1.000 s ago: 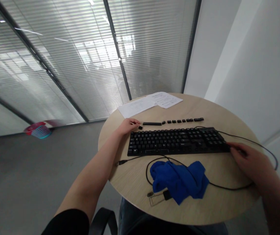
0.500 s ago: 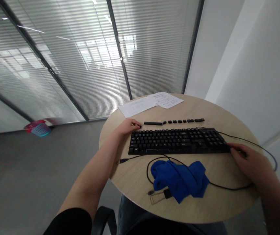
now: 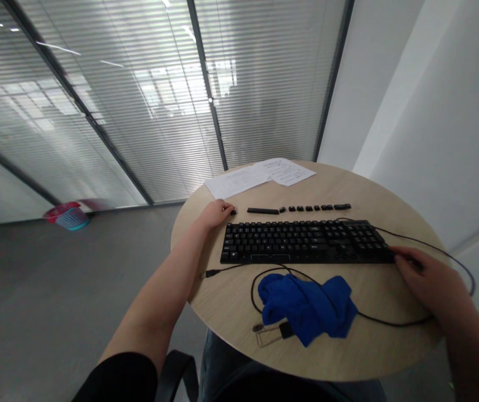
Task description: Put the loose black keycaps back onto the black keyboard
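Note:
A black keyboard [image 3: 298,243] lies on the round wooden table, with gaps in its keys near the lower middle and right. My left hand [image 3: 215,213] is beyond its far left corner, thumb and fingers pinched on a small black keycap [image 3: 233,212] at the table top. To the right of that keycap, a long spacebar key [image 3: 263,211] and several loose keycaps [image 3: 315,207] form a row behind the keyboard. My right hand [image 3: 430,276] grips the keyboard's near right corner, its fingertips partly hidden.
A crumpled blue cloth [image 3: 306,304] lies in front of the keyboard, over part of the black cable [image 3: 394,323]. Beside it is a wire keycap puller [image 3: 269,336]. The USB plug [image 3: 211,273] rests near the left edge. Printed papers [image 3: 260,176] lie at the back.
My left hand has moved slightly back and left with the keycap, away from the keyboard's far edge. My right hand stays at the keyboard's corner.

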Demonstrator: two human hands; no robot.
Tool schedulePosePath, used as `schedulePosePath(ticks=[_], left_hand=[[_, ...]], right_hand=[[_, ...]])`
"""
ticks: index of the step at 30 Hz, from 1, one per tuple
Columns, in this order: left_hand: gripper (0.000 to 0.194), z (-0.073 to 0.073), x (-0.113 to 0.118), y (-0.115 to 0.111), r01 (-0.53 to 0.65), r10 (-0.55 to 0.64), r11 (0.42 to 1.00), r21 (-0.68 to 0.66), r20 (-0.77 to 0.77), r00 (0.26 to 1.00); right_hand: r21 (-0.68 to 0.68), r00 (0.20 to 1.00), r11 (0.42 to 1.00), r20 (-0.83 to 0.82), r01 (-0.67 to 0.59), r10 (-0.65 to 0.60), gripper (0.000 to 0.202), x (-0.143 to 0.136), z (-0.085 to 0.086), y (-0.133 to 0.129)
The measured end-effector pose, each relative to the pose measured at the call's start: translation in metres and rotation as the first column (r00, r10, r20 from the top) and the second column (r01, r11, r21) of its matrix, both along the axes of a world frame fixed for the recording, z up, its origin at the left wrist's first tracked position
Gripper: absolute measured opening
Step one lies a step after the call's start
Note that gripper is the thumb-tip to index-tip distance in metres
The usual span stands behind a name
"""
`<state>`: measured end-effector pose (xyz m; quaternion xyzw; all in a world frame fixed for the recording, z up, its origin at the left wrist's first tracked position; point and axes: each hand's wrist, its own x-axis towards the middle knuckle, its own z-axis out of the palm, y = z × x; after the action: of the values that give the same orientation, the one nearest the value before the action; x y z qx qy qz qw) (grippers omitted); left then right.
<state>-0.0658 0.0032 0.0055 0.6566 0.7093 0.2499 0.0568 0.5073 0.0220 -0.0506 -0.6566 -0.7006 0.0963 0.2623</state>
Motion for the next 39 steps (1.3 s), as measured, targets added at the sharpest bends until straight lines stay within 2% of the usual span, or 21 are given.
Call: schedulePosePath(ticks=[8, 13, 17, 20, 24, 27, 30, 34, 39], left_hand=[[0.035, 0.0, 0.002, -0.005, -0.011, 0.01, 1.0, 0.022, 0.022, 1.0], [0.027, 0.0, 0.008, -0.004, -0.007, 0.006, 1.0, 0.019, 0.05, 0.999], [0.021, 0.01, 0.012, -0.007, -0.02, 0.014, 0.998, 0.056, 0.092, 0.996], [0.022, 0.026, 0.021, -0.023, -0.013, -0.005, 0.992, 0.123, 0.144, 0.99], [0.024, 0.04, 0.046, -0.063, 0.04, -0.078, 0.98, 0.196, 0.189, 0.979], [0.017, 0.037, 0.068, -0.1, 0.119, -0.16, 0.969, 0.219, 0.184, 0.97], [0.011, 0.03, 0.085, -0.128, 0.267, -0.32, 0.915, 0.303, 0.142, 0.937], [0.005, 0.023, 0.098, -0.142, 0.367, -0.395, 0.889, 0.273, 0.054, 0.917], [0.007, 0.017, 0.102, -0.139, 0.436, -0.432, 0.875, 0.211, -0.065, 0.899]], right_hand=[[-0.021, 1.0, 1.0, 0.0, 0.008, -0.008, 0.059, -0.005, 0.006, 0.0], [-0.015, 1.0, 1.0, 0.015, 0.001, -0.001, 0.06, -0.005, 0.006, -0.001], [-0.02, 1.0, 1.0, 0.015, 0.016, -0.015, 0.062, -0.004, 0.007, 0.0], [-0.024, 1.0, 0.999, 0.015, 0.025, -0.024, 0.063, -0.005, 0.006, 0.0], [-0.007, 0.999, 1.0, 0.034, 0.019, -0.019, 0.062, -0.004, 0.004, -0.001], [0.003, 0.998, 1.0, 0.054, 0.023, -0.024, 0.061, -0.003, 0.003, -0.002], [0.027, 0.998, 0.999, 0.061, 0.016, -0.018, 0.059, -0.002, 0.002, -0.002], [0.036, 0.998, 0.999, 0.054, 0.019, -0.021, 0.058, -0.001, 0.002, -0.001], [0.037, 0.998, 0.999, 0.064, 0.024, -0.026, 0.056, -0.001, 0.003, -0.002]])
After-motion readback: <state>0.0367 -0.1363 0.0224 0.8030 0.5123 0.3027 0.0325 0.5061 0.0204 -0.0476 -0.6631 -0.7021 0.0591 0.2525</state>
